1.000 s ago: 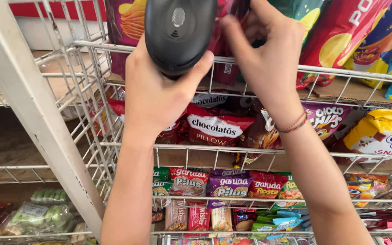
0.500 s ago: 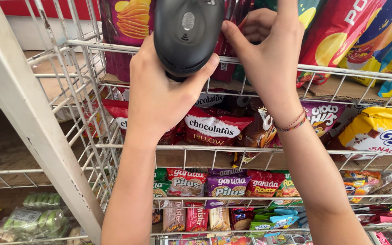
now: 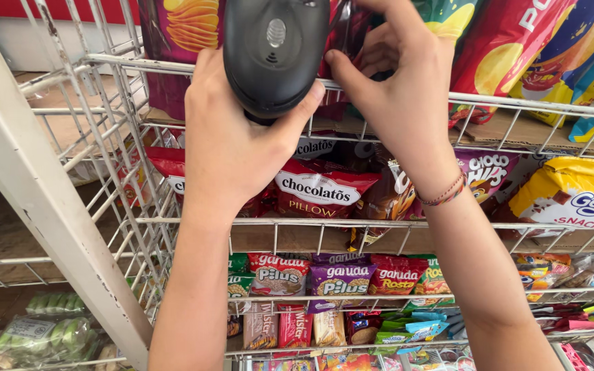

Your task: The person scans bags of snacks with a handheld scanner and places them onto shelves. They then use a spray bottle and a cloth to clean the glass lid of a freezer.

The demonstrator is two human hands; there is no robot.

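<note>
At the top centre, the left hand (image 3: 232, 144) gripped a black handheld scanner (image 3: 274, 55) while the right hand (image 3: 397, 89) pinched a dark maroon snack bag (image 3: 348, 34). Pinched so lightly, the bag could have slipped or crumpled, spoiling the scan.

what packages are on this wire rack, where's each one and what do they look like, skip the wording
Dark maroon chip bag: top shelf, left, yellow chips pictured.
Red tall chip bag: top shelf, right of the hands.
Red pillow-shaped snack bag: middle shelf, centre, white oval label.
Yellow and white snack bag: middle shelf, far right.
Purple small snack pack: lower shelf, centre, between red packs.
Black handheld scanner: in left hand, right hand beside it.
</note>
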